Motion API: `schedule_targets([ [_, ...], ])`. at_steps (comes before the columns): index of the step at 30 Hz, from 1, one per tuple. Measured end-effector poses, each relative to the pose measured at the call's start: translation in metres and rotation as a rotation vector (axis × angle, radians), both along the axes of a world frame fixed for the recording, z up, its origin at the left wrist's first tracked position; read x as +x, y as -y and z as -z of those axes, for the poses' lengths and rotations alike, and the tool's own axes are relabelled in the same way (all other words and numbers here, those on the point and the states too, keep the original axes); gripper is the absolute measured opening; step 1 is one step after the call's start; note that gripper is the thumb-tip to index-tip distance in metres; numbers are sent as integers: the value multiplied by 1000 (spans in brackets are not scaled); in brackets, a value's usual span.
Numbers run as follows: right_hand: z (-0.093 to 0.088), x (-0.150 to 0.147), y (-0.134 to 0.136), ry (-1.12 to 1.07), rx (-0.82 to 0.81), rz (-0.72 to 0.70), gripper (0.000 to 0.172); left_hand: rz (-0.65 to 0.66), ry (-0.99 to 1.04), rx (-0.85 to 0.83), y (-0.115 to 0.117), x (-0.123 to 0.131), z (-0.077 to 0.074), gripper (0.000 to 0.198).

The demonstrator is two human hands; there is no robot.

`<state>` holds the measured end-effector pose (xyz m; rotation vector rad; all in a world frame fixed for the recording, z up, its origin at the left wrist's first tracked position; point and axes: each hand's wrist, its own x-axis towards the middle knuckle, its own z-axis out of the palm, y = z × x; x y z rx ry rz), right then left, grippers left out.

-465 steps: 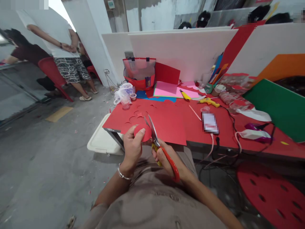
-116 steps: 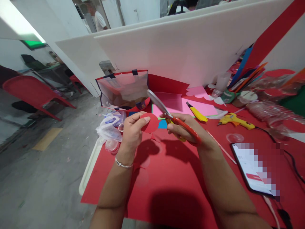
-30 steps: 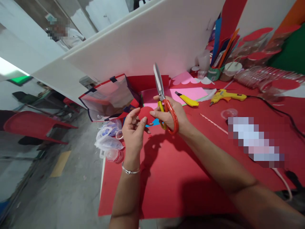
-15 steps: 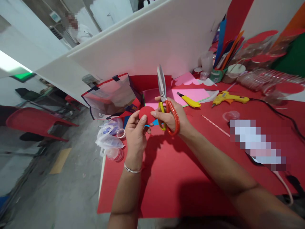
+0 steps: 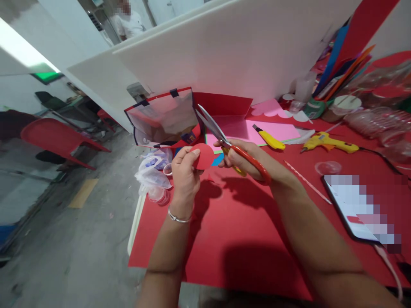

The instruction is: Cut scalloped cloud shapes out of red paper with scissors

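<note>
Red paper disc (image 5: 203,156), a small round cut-out, was held upright just above the far-left part of the large red paper sheet (image 5: 244,222). It was pinched at its left edge between the thumb and fingers of the left hand (image 5: 186,175), which was closed on it and wore a thin silver bracelet (image 5: 178,219). The right hand (image 5: 239,158) was clenched through the loops of the orange-and-yellow-handled steel scissors (image 5: 229,145), just right of the disc, with the blades nearly together and pointing up and away over the sheet's far edge. By the look of it the rim was being trimmed; that would go best with the red paper disc turned into the blades in small bites, fingertips clear of the cut line. Beyond the sheet's far edge lay a yellow utility knife (image 5: 269,139) and a yellow glue gun (image 5: 327,143); a black phone (image 5: 359,209) rested on its right side.
</note>
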<state>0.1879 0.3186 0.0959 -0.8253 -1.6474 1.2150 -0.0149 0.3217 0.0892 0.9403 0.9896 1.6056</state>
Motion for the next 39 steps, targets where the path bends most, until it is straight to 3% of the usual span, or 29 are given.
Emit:
schedule_targets([
  [9,-12,34,5,196,-8,-310,78,64,-101,198,0,-13,-5,27],
  [14,-15,35,5,188,14,-330,76,101,-85,176,0,-13,-2,28],
  [23,5,40,-2,187,8,-398,74,112,-82,142,0,-11,-6,37],
  [31,-10,36,6,199,-25,-360,74,114,-111,126,-2,-15,-1,35],
  [39,-9,36,3,248,-44,-367,78,126,-104,117,-1,-17,-4,33],
])
